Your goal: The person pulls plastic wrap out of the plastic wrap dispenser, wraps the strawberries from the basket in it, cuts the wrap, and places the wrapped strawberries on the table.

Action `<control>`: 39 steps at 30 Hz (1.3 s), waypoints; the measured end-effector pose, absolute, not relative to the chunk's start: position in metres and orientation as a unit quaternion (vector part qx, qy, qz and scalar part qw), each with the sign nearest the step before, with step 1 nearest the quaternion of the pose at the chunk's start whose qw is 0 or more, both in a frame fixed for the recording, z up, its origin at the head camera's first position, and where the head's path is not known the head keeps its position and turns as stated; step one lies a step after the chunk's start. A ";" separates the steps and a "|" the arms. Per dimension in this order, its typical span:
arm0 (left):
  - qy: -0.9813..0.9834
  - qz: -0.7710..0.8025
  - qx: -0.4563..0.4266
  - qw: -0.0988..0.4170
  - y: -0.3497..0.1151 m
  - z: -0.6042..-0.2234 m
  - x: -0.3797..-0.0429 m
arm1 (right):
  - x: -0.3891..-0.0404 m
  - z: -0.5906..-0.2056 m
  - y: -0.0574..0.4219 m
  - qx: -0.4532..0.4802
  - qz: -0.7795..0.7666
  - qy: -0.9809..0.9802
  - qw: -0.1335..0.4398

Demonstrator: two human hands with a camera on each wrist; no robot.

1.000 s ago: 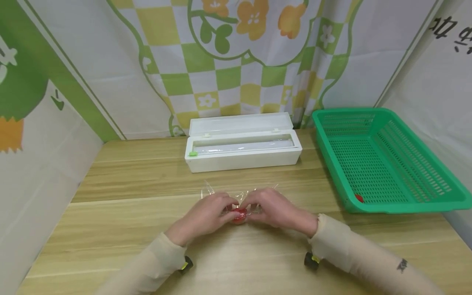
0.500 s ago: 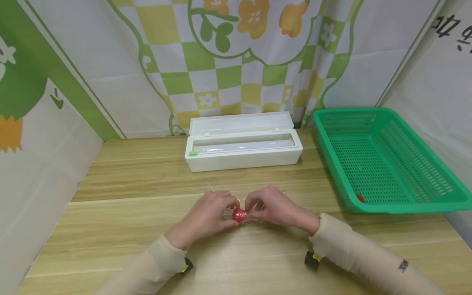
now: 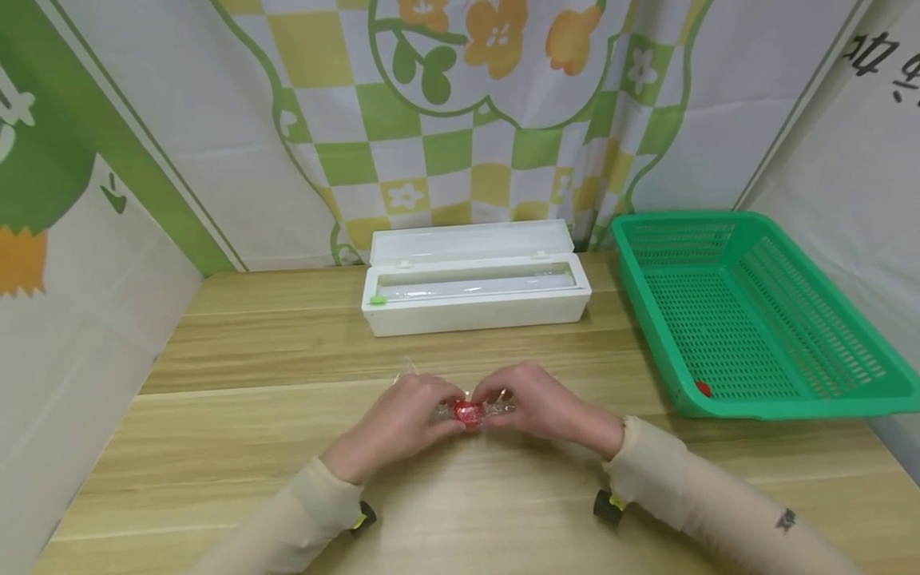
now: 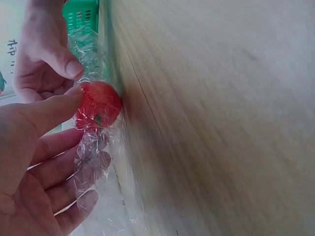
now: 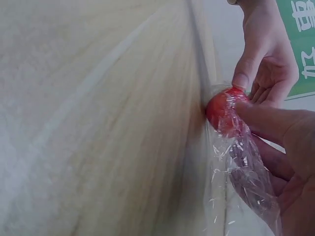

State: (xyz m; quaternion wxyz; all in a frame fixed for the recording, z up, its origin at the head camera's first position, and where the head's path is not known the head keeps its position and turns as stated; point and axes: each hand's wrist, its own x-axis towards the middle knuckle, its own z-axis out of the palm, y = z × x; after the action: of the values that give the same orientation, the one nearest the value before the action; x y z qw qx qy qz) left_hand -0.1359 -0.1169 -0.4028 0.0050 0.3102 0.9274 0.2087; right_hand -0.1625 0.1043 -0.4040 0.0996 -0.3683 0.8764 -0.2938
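Note:
In the head view, a small red tomato [image 3: 469,413] in clear plastic wrap [image 5: 246,177] sits on the table between both hands. My left hand [image 3: 410,411] holds its left side; in the left wrist view its thumb presses the tomato, near a green stem mark, with the other fingers behind the wrap. From the right, my right hand [image 3: 528,403] grips the wrapped tomato, thumb against the red skin in the right wrist view. Crinkled film stretches out on both sides of the tomato. Some fingertips are hidden behind it.
Behind the hands stands a white wrap dispenser box [image 3: 476,311] with its lid raised and a film roll inside. To the right is a green plastic basket [image 3: 650,335] with a red item [image 3: 703,389] in its near corner. A patterned curtain [image 3: 446,152] hangs behind the table.
The tomato has turned a little between the fingers. Film that stood up behind the hands has been drawn in and lies gathered at both sides. Both hands stay in nearly the same place.

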 end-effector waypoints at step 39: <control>0.947 0.176 0.260 -0.070 -0.121 -0.409 -0.141 | -0.164 -0.411 0.089 -0.395 -0.249 0.884 0.004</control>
State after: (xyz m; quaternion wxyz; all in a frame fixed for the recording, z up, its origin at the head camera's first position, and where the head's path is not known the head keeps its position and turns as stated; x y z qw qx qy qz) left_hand -0.1407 -0.1210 -0.4094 -0.0695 0.2600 0.9469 0.1758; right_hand -0.1640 0.0892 -0.4106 0.0036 -0.3949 0.8843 -0.2490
